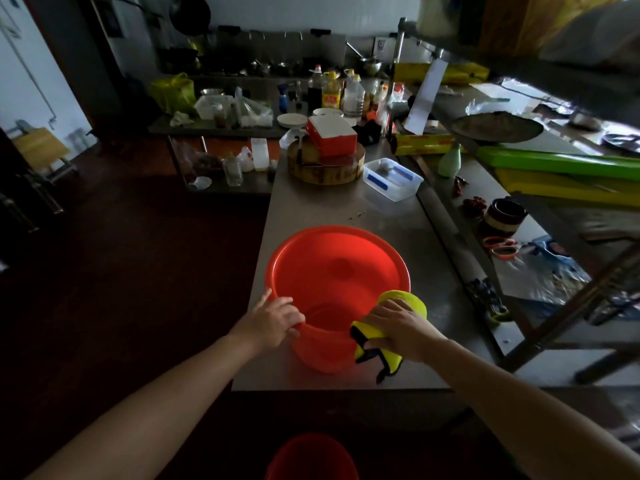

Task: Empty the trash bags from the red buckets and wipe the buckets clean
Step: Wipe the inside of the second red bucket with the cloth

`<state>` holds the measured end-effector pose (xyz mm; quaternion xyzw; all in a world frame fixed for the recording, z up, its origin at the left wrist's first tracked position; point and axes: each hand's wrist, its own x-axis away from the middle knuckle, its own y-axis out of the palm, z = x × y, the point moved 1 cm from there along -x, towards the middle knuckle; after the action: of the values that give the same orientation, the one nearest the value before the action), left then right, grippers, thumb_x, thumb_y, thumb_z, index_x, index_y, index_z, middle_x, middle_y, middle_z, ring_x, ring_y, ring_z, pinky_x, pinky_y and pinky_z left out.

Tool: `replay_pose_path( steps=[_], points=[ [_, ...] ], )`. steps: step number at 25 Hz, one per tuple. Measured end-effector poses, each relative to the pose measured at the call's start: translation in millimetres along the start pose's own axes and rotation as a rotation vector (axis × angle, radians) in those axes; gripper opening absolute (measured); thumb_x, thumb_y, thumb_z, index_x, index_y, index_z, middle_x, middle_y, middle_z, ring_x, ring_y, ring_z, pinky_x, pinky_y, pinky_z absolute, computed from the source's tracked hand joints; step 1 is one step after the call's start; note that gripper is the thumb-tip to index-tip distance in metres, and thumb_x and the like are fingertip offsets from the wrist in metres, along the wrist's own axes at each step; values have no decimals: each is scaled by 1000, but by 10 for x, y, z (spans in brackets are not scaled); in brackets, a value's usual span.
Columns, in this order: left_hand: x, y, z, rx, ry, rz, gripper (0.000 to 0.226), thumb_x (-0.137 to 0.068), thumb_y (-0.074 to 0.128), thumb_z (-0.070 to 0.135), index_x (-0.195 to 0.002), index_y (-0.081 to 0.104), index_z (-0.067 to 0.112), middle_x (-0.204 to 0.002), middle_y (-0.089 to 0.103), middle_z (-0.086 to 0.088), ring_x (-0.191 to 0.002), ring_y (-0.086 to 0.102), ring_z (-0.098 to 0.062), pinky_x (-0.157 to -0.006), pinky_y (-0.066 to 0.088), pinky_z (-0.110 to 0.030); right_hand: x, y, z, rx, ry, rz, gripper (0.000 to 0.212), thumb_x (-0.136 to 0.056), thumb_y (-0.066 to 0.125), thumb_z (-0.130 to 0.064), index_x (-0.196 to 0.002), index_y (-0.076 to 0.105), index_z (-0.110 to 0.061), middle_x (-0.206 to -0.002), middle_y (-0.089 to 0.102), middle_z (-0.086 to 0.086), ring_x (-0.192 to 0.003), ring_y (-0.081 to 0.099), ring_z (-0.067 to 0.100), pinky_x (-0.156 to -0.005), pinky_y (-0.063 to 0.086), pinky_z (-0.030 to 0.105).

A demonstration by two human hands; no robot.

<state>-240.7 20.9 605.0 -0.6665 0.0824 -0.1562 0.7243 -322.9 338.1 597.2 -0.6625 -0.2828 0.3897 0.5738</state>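
The left hand point(275, 318) grips the near-left rim of the red bucket point(337, 271), fingers curled over the edge, while the right hand point(398, 323) clutches a yellow cloth point(391, 355) pressed against the near-right rim. The bucket sits tilted toward the person on the steel table point(311, 209), with no bag inside. A second red bucket point(311, 457) stands in shadow below the table's near edge.
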Motion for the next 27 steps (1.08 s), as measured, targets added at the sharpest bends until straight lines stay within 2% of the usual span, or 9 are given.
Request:
replay_pose_path(
  steps=[2,5,9,12,15,18,21,24,27],
  points=[
    [-34,-36,87,-57,14,-26,46,-102,45,42,-144,47,22,-149,47,5,-150,23,-18,-123,-2,-54,-74,-14,-121,-17,55,-32,69,-92,32,-80,-132,61,-32,-119,67,-8,-115,59,22,-103,47,45],
    [-88,108,436,84,38,-19,55,-100,41,50,-146,46,19,-148,49,3,-148,28,-16,-123,-9,-46,-218,79,-450,12,87,-40,70,-91,30,-80,-133,59,-33,-119,67,-7,-115,60,24,-101,45,46],
    [-35,179,442,232,22,52,38,-100,54,39,-135,56,25,-136,58,9,-143,35,-13,-124,-7,-46,-63,76,-395,-38,-8,-1,64,-93,36,-77,-132,60,-32,-111,66,-10,-104,62,19,-92,50,41],
    [59,5,112,127,-26,19,35,-100,53,37,-135,55,32,-141,53,13,-149,24,-14,-120,-11,-48,117,-4,-57,11,-42,28,62,-94,40,-76,-130,61,-31,-114,67,-9,-106,62,18,-96,53,40],
    [24,-125,120,-66,-23,-63,45,-102,42,45,-145,45,33,-155,39,8,-153,12,-19,-121,-7,-57,69,-37,-118,4,49,6,66,-93,33,-79,-132,61,-33,-115,66,-9,-110,61,21,-98,51,46],
    [-71,3,497,8,46,-119,72,-91,25,65,-149,40,24,-153,41,4,-150,21,-16,-123,-4,-56,-151,-25,-489,-20,125,-148,81,-87,19,-85,-141,53,-34,-127,62,-7,-123,53,23,-108,39,46],
    [-107,127,584,175,3,-18,51,-101,37,52,-140,50,23,-142,53,5,-142,35,-13,-123,4,-54,-196,-59,-542,-71,103,-179,85,-85,17,-86,-144,49,-34,-130,60,-7,-124,52,21,-108,37,44],
    [-29,44,307,136,-9,-10,35,-100,52,41,-133,55,28,-132,58,11,-137,41,-7,-123,3,-55,11,-73,-209,-58,32,-132,70,-92,31,-80,-139,55,-33,-124,64,-8,-117,58,19,-105,45,44],
    [-33,-134,29,18,-49,-23,38,-100,51,40,-138,51,33,-140,53,14,-144,32,-9,-123,-5,-53,101,-66,74,-5,67,-84,65,-94,35,-77,-135,60,-33,-120,65,-8,-114,59,20,-103,49,45]
  ],
)
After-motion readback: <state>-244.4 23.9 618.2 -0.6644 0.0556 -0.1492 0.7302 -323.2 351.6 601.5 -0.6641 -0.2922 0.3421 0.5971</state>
